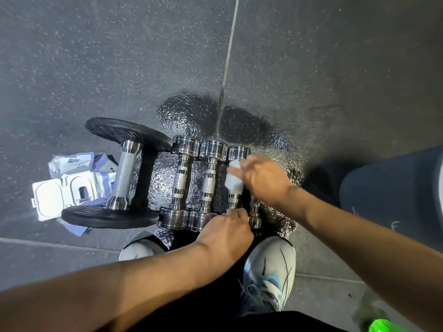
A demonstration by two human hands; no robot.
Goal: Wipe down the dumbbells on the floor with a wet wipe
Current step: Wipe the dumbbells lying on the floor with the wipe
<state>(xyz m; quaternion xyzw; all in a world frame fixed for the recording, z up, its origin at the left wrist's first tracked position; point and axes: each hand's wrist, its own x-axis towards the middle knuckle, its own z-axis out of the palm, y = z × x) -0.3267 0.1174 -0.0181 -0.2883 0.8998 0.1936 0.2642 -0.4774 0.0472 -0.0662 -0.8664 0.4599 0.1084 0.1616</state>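
Observation:
Several chrome dumbbells lie side by side on the dark rubber floor (311,68). A large dumbbell with black plates (124,173) lies at the left, then two small chrome ones (181,180) (209,180). My right hand (263,178) presses a white wet wipe (233,179) around the handle of the third chrome dumbbell (238,152). My left hand (227,230) grips the near head of that same dumbbell. A smaller chrome dumbbell (254,212) shows partly under my right hand.
An open pack of wet wipes (69,185) with its white lid flipped up lies left of the black dumbbell. The floor around the dumbbells is wet and shiny. My shoes (271,271) stand just below the dumbbells. A green object (383,325) sits at the bottom right.

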